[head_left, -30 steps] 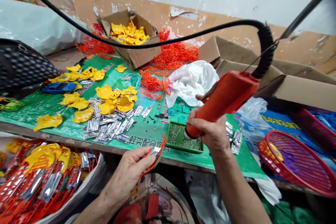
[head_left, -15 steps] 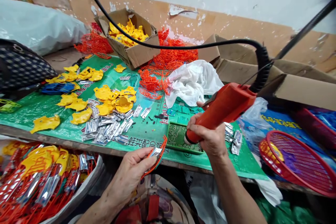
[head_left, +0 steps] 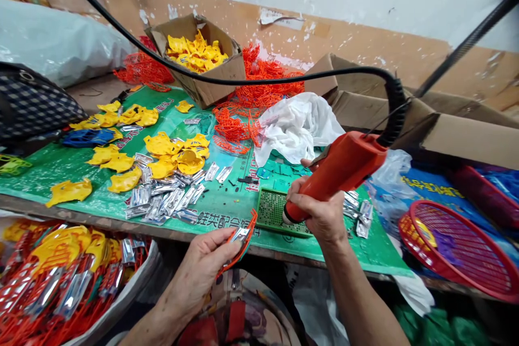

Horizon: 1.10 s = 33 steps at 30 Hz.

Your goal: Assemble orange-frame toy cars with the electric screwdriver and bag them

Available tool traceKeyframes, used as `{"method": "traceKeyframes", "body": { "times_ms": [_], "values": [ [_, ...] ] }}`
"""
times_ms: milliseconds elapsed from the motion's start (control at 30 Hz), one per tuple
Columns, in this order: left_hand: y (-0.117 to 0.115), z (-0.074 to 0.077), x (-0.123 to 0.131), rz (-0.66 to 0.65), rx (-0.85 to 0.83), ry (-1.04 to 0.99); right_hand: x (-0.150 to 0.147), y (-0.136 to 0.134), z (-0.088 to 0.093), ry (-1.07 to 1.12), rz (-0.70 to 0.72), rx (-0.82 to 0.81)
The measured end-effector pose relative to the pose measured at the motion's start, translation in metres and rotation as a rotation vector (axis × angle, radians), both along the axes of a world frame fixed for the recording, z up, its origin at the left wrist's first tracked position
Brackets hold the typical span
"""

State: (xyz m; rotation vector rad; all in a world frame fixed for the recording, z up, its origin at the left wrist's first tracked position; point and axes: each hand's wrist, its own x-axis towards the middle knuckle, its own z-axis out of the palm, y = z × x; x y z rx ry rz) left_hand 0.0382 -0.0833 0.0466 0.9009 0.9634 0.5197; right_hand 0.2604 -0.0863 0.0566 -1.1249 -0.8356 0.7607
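Note:
My right hand [head_left: 318, 208] is wrapped round a red electric screwdriver [head_left: 338, 173], tilted with its nose down over a green perforated screw tray [head_left: 273, 208]. The tip is at the tray; whether it touches anything inside I cannot make out. Just in front of the table edge, my left hand [head_left: 203, 259] pinches an orange plastic part with a silver plate [head_left: 242, 233] on it. Left of the tray lies a pile of silver plates [head_left: 162, 203], with yellow plastic pieces [head_left: 162, 146] beside and on top of them.
A black cable [head_left: 259, 81] arches from the screwdriver across the view. Behind stand a carton [head_left: 221, 73] of yellow pieces, tangled orange parts [head_left: 263, 86] and a white cloth [head_left: 298, 121]. A red basket [head_left: 478, 251] sits right; a full white sack [head_left: 141, 275] stands lower left.
The screwdriver and my right hand have shifted slightly left over the tray, and the cable has swung lower. My left hand keeps its hold on the orange part, nearly still.

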Motion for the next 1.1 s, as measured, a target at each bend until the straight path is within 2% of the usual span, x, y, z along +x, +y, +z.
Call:
{"method": "traceKeyframes", "body": {
  "times_ms": [333, 667, 933, 1000, 1100],
  "values": [
    [-0.001, 0.003, 0.001, -0.001, 0.0, -0.003, -0.003, 0.0, 0.001, -0.033, -0.005, -0.01],
    [-0.002, 0.003, 0.0, 0.018, -0.024, -0.009, -0.008, -0.005, 0.004, -0.136, -0.106, -0.059],
    [-0.003, 0.002, 0.001, 0.039, -0.035, -0.083, -0.007, -0.004, 0.002, -0.061, -0.106, -0.023],
    [-0.004, 0.003, 0.0, 0.024, -0.025, -0.089, -0.004, -0.005, 0.007, -0.023, -0.092, -0.002],
    [-0.007, 0.005, 0.0, 0.01, 0.006, -0.08, -0.005, -0.008, 0.024, 0.04, -0.068, 0.066]
  ]
}}
